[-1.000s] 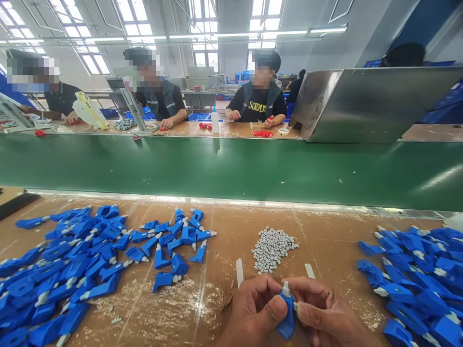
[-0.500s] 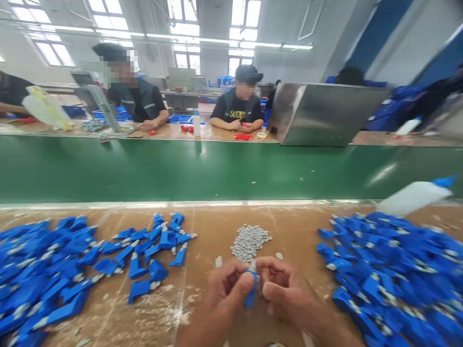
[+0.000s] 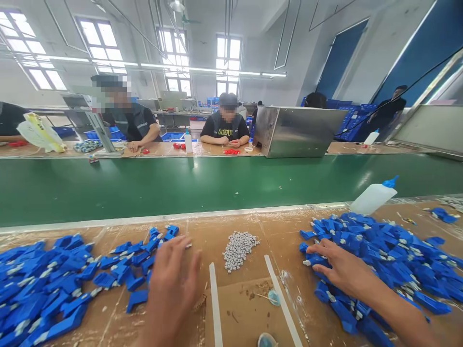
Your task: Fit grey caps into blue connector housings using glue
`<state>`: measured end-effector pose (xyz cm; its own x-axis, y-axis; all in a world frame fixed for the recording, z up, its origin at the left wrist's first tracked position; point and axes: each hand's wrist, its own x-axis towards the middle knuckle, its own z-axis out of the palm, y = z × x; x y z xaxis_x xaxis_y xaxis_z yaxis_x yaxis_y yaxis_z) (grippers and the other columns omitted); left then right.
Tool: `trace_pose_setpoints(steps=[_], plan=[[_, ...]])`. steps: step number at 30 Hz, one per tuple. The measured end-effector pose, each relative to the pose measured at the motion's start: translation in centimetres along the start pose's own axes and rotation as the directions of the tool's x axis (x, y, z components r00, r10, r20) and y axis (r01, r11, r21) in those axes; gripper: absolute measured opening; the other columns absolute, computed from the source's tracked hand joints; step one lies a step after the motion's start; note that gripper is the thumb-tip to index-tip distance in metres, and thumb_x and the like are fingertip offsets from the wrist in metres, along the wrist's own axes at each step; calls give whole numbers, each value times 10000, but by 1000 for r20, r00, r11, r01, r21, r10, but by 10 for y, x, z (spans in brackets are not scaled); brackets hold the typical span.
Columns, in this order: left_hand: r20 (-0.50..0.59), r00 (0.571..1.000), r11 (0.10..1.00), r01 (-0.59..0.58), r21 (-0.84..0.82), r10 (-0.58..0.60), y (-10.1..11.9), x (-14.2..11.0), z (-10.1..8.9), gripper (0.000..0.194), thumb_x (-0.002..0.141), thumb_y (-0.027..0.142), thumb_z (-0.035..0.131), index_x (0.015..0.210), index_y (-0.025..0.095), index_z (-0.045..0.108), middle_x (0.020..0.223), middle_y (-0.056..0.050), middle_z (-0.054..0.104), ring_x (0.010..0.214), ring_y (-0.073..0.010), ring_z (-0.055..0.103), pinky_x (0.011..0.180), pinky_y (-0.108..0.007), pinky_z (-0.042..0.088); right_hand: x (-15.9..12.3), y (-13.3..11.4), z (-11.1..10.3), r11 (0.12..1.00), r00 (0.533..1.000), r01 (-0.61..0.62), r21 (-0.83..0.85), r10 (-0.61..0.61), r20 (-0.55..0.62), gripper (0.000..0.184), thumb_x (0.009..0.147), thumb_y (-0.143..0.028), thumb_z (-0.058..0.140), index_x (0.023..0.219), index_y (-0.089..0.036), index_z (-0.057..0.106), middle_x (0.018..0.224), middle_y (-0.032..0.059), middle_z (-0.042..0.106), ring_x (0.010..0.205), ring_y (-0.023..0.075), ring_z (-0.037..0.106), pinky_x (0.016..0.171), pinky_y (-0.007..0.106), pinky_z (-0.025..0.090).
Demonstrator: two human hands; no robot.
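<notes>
My left hand (image 3: 170, 289) hangs blurred above the near edge of the left heap of blue plastic connector housings (image 3: 65, 270), fingers apart and holding nothing. My right hand (image 3: 343, 270) is spread at the left edge of the right heap of blue housings (image 3: 379, 255), its fingertips at or just above the nearest pieces. Between the heaps lies a small pile of grey plastic bits (image 3: 238, 250). Two white strips (image 3: 216, 303) (image 3: 282, 299) lie on the cardboard near my hands.
A white squeeze bottle with a blue tip (image 3: 372, 197) stands behind the right heap. A green conveyor belt (image 3: 217, 188) runs across beyond the cardboard-covered bench (image 3: 246, 313). Co-workers (image 3: 226, 123) sit across it, beside a stainless steel hood (image 3: 296, 131).
My hands have moved apart, left to the left heap and right to the right heap. The blue housing held between them no longer shows there. The view has tilted and shifted.
</notes>
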<state>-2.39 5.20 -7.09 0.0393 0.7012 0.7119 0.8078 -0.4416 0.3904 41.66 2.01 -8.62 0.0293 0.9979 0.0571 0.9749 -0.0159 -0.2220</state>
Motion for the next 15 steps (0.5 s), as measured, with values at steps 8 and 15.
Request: trace_pose_setpoints(steps=[8, 15], plan=[[346, 930, 934, 7, -358, 125, 80, -16, 22, 214, 1010, 178, 541, 1201, 208, 633, 1135, -133, 716, 1025, -271, 706, 868, -424, 612, -1, -1, 14, 997, 997, 76, -17, -76, -5, 140, 774, -252, 681, 914, -259, 691, 1011, 107, 779, 891, 340, 771, 693, 384, 549], [433, 891, 904, 69, -421, 134, 88, -20, 26, 238, 969, 180, 531, 1183, 163, 634, 1130, -177, 706, 1033, -340, 685, 845, -518, 584, 9, -4, 20, 993, 991, 115, 34, -113, -71, 87, 715, -203, 640, 772, -269, 645, 835, 83, 757, 754, 329, 735, 655, 396, 472]])
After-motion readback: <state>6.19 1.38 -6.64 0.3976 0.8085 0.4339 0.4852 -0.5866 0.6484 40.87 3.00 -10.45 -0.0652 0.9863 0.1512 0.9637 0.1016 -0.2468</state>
